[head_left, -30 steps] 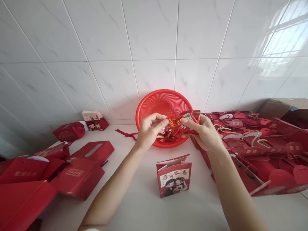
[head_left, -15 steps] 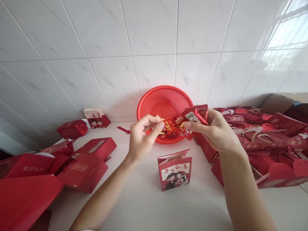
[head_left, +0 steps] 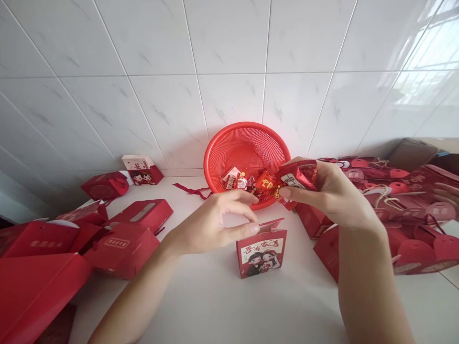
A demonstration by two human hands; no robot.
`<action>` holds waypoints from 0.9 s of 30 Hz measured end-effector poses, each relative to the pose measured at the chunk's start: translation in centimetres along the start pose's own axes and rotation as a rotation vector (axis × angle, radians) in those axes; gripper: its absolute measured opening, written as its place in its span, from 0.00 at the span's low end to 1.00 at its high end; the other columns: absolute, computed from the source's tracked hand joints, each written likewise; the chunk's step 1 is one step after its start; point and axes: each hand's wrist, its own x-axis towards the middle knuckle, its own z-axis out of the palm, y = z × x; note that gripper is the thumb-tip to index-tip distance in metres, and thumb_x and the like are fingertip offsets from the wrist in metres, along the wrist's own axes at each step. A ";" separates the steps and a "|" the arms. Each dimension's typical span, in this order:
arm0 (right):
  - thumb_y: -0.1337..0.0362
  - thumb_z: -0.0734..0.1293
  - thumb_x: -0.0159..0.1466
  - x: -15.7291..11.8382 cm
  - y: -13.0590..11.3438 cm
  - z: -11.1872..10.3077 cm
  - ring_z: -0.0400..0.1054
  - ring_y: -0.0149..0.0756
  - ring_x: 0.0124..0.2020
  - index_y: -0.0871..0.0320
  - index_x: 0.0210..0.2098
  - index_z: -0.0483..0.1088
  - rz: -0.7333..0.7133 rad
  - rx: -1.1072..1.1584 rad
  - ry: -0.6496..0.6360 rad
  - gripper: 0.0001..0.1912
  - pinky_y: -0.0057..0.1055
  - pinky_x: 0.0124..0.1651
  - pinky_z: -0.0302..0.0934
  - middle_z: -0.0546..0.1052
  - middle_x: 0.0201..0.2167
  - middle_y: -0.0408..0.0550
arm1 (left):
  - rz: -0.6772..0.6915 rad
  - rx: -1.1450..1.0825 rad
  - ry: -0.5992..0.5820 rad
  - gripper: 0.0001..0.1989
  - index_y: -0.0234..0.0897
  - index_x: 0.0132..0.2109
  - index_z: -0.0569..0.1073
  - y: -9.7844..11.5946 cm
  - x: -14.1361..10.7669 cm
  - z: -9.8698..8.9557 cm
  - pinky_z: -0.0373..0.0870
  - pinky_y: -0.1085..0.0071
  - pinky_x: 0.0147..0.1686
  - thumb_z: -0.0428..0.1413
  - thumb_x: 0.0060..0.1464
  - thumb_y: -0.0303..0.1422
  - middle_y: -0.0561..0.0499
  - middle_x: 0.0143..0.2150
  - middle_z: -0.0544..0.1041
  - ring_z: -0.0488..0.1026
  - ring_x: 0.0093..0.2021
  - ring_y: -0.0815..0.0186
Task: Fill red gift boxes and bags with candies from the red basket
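Note:
A small red gift box [head_left: 263,253] with a cartoon couple on its front stands upright on the white table, its top open. My left hand [head_left: 224,222] is beside the box's upper left edge, thumb and fingers apart, with nothing visible between them. Above and right of the box, my right hand [head_left: 322,191] grips several red wrapped sweets [head_left: 296,177]. Behind both hands, a red plastic basket [head_left: 247,129] leans against the wall with wrapped sweets [head_left: 241,181] in its bottom.
Red boxes [head_left: 124,248] lie at the left, with a pink-topped box [head_left: 142,170] by the wall. More red boxes with cord handles [head_left: 405,210] crowd the right. A red ribbon [head_left: 193,191] lies left of the basket. Part of another person's hand [head_left: 448,193] shows at the right edge.
My left hand has moved down from the basket to the box, and its fingers have opened. My right hand still holds the sweets. A person's hand has appeared at the right edge.

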 end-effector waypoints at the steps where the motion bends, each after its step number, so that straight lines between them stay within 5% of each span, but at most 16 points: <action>1: 0.57 0.74 0.60 -0.2 -0.1 -0.4 0.71 0.37 0.34 0.56 0.37 0.76 -0.001 -0.041 -0.035 0.11 0.31 0.34 0.65 0.77 0.31 0.45 | -0.030 0.019 -0.068 0.06 0.44 0.37 0.83 0.0 -0.1 0.0 0.74 0.64 0.50 0.62 0.59 0.37 0.49 0.49 0.81 0.78 0.50 0.58; 5: 0.60 0.72 0.62 -0.6 -0.4 -1.0 0.71 0.35 0.34 0.55 0.41 0.77 -0.007 -0.162 -0.215 0.09 0.30 0.34 0.65 0.78 0.35 0.44 | -0.153 -0.014 -0.171 0.07 0.43 0.41 0.83 -0.2 0.3 0.8 0.75 0.67 0.43 0.59 0.61 0.34 0.51 0.42 0.83 0.80 0.41 0.61; 9: 0.63 0.69 0.64 -0.6 -0.6 -1.2 0.71 0.33 0.33 0.55 0.43 0.76 -0.008 -0.238 -0.328 0.08 0.28 0.35 0.64 0.79 0.36 0.43 | -0.238 -0.097 -0.134 0.06 0.41 0.40 0.80 -0.6 0.6 1.0 0.76 0.70 0.43 0.59 0.61 0.35 0.54 0.39 0.83 0.80 0.42 0.63; 18: 0.67 0.66 0.65 0.2 0.4 0.2 0.70 0.33 0.31 0.57 0.43 0.75 -0.013 -0.385 -0.335 0.08 0.28 0.35 0.61 0.80 0.33 0.44 | 0.037 0.048 0.059 0.14 0.39 0.38 0.79 -4.8 2.3 1.2 0.76 0.67 0.40 0.48 0.64 0.27 0.49 0.37 0.80 0.78 0.38 0.64; 22: 0.69 0.65 0.65 1.1 1.8 1.3 0.70 0.35 0.33 0.57 0.43 0.74 -0.022 -0.428 -0.308 0.08 0.29 0.36 0.60 0.81 0.36 0.46 | -0.011 0.049 -0.017 0.12 0.42 0.43 0.81 -6.4 2.8 1.3 0.75 0.66 0.40 0.52 0.63 0.31 0.50 0.40 0.80 0.78 0.38 0.63; 27: 0.72 0.65 0.64 1.8 2.7 2.3 0.69 0.35 0.32 0.57 0.41 0.74 -0.003 -0.464 -0.347 0.08 0.30 0.35 0.58 0.79 0.34 0.46 | -0.059 -0.048 -0.141 0.16 0.42 0.53 0.80 -6.3 2.6 0.6 0.74 0.63 0.51 0.61 0.59 0.41 0.46 0.52 0.80 0.78 0.51 0.58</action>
